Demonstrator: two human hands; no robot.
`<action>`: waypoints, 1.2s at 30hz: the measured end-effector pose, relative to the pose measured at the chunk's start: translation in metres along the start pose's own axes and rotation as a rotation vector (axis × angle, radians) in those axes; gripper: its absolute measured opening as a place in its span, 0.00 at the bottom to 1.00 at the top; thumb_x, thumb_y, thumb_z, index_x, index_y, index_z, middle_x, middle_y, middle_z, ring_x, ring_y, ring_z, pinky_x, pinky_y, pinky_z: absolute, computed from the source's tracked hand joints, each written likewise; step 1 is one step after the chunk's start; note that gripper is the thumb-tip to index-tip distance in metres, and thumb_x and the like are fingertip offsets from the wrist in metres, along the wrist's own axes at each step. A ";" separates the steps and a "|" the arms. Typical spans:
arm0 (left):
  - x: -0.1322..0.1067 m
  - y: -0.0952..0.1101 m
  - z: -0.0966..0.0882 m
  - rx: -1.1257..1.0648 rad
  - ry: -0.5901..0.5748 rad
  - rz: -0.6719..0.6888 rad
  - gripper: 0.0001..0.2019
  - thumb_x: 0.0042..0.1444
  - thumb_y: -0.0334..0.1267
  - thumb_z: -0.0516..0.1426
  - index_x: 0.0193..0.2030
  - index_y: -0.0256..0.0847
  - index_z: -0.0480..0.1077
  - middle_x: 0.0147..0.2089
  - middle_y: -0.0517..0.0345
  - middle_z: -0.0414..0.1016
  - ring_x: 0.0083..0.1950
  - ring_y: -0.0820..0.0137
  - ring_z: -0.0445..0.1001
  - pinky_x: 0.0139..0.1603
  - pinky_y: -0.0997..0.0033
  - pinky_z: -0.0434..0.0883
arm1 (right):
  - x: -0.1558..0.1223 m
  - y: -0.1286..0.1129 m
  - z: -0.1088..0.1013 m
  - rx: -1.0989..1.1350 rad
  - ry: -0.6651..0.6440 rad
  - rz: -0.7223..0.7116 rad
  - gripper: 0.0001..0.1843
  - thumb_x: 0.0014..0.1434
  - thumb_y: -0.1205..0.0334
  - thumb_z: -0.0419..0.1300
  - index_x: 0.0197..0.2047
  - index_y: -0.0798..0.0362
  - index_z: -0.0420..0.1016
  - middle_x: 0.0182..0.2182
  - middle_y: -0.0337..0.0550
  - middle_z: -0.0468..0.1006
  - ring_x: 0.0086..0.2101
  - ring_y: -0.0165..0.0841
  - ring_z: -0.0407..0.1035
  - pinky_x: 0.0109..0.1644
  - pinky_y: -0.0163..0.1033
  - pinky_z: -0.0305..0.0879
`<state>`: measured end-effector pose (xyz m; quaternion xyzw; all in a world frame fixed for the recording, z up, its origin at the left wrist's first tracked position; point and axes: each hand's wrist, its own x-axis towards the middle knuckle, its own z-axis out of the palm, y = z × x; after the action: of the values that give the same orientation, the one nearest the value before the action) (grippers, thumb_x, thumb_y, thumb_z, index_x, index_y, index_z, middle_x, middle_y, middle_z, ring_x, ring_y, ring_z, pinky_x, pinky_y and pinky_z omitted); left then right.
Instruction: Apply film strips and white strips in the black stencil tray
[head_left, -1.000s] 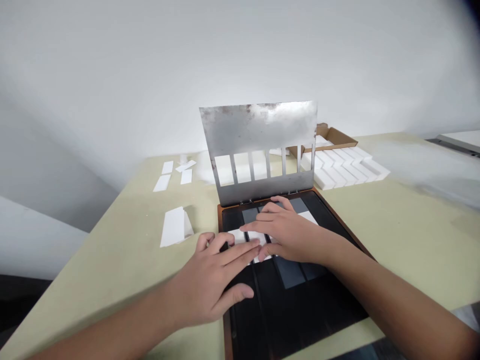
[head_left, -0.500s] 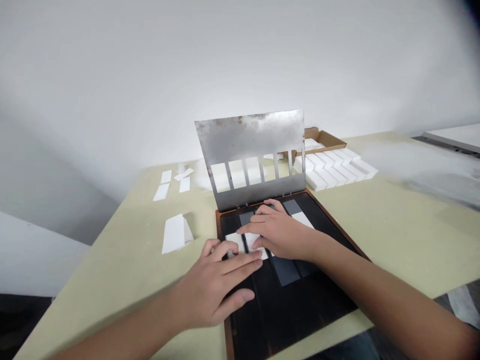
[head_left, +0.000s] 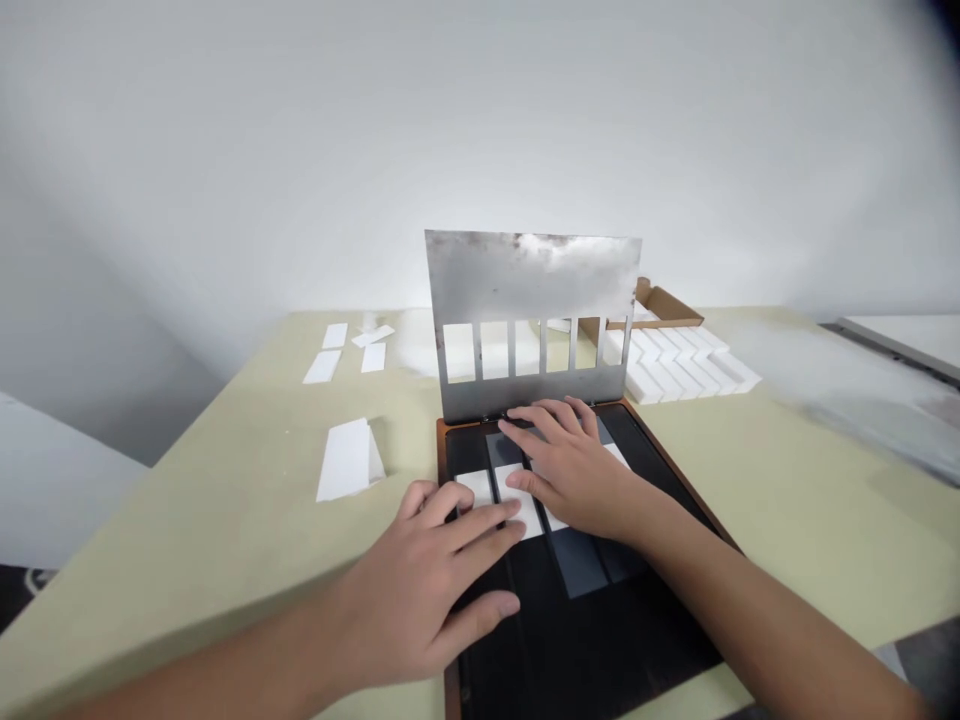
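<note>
My left hand (head_left: pixel 431 580) lies over the left side of a black board (head_left: pixel 585 660) with a brown rim. Its fingers are spread, and the fingertips touch a white rectangular piece (head_left: pixel 531 520). Another white piece (head_left: pixel 474 483) is beside it to the left. My right hand (head_left: pixel 581 465) is stretched out over the row, its thumb near the touched piece and its fingers toward the hinges. It partly hides more white pieces and the dark grey strips (head_left: pixel 577 570) set in the board. A metal plate (head_left: pixel 532 275) with rectangular cutouts stands raised on the board's far edge.
Rows of stacked white pieces (head_left: pixel 667 375) lie at the back right, before an open cardboard box (head_left: pixel 679 308). Several loose white pieces (head_left: pixel 322 366) lie at the far left. A folded white card (head_left: pixel 343 460) stands left of the board on the yellowish table (head_left: pixel 247 480).
My right hand has moved away from the left white pieces, its fingers now reaching farther back and less bent. My left hand stays nearly in place. The view has shifted slightly.
</note>
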<state>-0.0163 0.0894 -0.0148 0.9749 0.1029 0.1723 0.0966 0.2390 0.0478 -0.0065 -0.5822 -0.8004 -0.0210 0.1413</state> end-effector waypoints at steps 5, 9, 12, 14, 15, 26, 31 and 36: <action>0.001 0.000 0.003 -0.042 0.026 0.002 0.23 0.70 0.47 0.60 0.69 0.46 0.69 0.68 0.57 0.75 0.55 0.58 0.69 0.55 0.55 0.59 | 0.000 0.001 0.000 -0.011 -0.062 0.006 0.25 0.77 0.46 0.51 0.65 0.52 0.76 0.69 0.51 0.70 0.69 0.52 0.54 0.74 0.67 0.41; 0.001 0.000 0.003 -0.028 0.051 0.006 0.23 0.70 0.47 0.60 0.69 0.44 0.70 0.69 0.58 0.75 0.54 0.58 0.68 0.54 0.56 0.59 | 0.000 0.001 -0.002 0.076 -0.024 -0.006 0.11 0.75 0.53 0.59 0.50 0.49 0.80 0.59 0.45 0.81 0.65 0.48 0.62 0.74 0.64 0.38; 0.002 0.002 0.001 0.012 0.045 0.012 0.22 0.70 0.44 0.59 0.69 0.43 0.70 0.69 0.60 0.75 0.53 0.59 0.67 0.54 0.56 0.58 | 0.000 0.001 -0.002 0.137 -0.002 -0.008 0.05 0.72 0.62 0.63 0.50 0.49 0.78 0.49 0.42 0.85 0.56 0.42 0.70 0.73 0.62 0.37; 0.002 0.002 -0.001 0.028 0.033 0.018 0.22 0.70 0.43 0.59 0.68 0.42 0.70 0.68 0.60 0.76 0.52 0.58 0.67 0.53 0.56 0.58 | 0.000 0.000 -0.001 0.137 0.021 -0.012 0.11 0.71 0.64 0.63 0.55 0.50 0.77 0.48 0.42 0.86 0.54 0.41 0.71 0.72 0.61 0.38; 0.002 0.002 -0.002 0.034 0.016 0.023 0.23 0.70 0.43 0.60 0.68 0.42 0.70 0.69 0.60 0.75 0.52 0.58 0.67 0.53 0.57 0.58 | 0.000 0.000 -0.001 0.128 0.034 -0.020 0.13 0.71 0.64 0.63 0.57 0.50 0.76 0.48 0.43 0.86 0.53 0.41 0.71 0.72 0.60 0.38; 0.004 -0.002 -0.008 0.088 -0.054 0.060 0.24 0.69 0.44 0.60 0.69 0.40 0.71 0.68 0.52 0.75 0.54 0.55 0.67 0.54 0.57 0.61 | -0.006 0.002 0.001 0.039 0.098 -0.163 0.10 0.67 0.71 0.63 0.41 0.47 0.84 0.37 0.37 0.85 0.47 0.39 0.71 0.73 0.61 0.40; 0.002 -0.004 -0.005 0.083 -0.005 -0.040 0.21 0.70 0.41 0.58 0.68 0.52 0.73 0.63 0.48 0.70 0.55 0.53 0.68 0.55 0.54 0.63 | -0.009 0.003 0.002 -0.005 0.101 -0.219 0.10 0.65 0.72 0.64 0.44 0.48 0.84 0.37 0.39 0.82 0.46 0.39 0.70 0.72 0.59 0.48; 0.000 -0.008 -0.006 0.055 -0.030 -0.058 0.22 0.69 0.38 0.57 0.68 0.56 0.72 0.66 0.49 0.66 0.58 0.52 0.67 0.56 0.54 0.64 | -0.011 0.003 0.003 -0.046 0.080 -0.267 0.11 0.64 0.74 0.64 0.45 0.49 0.83 0.37 0.41 0.81 0.47 0.41 0.69 0.73 0.61 0.48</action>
<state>-0.0198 0.0977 -0.0112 0.9762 0.1345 0.1520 0.0762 0.2440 0.0391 -0.0120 -0.4723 -0.8638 -0.0813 0.1556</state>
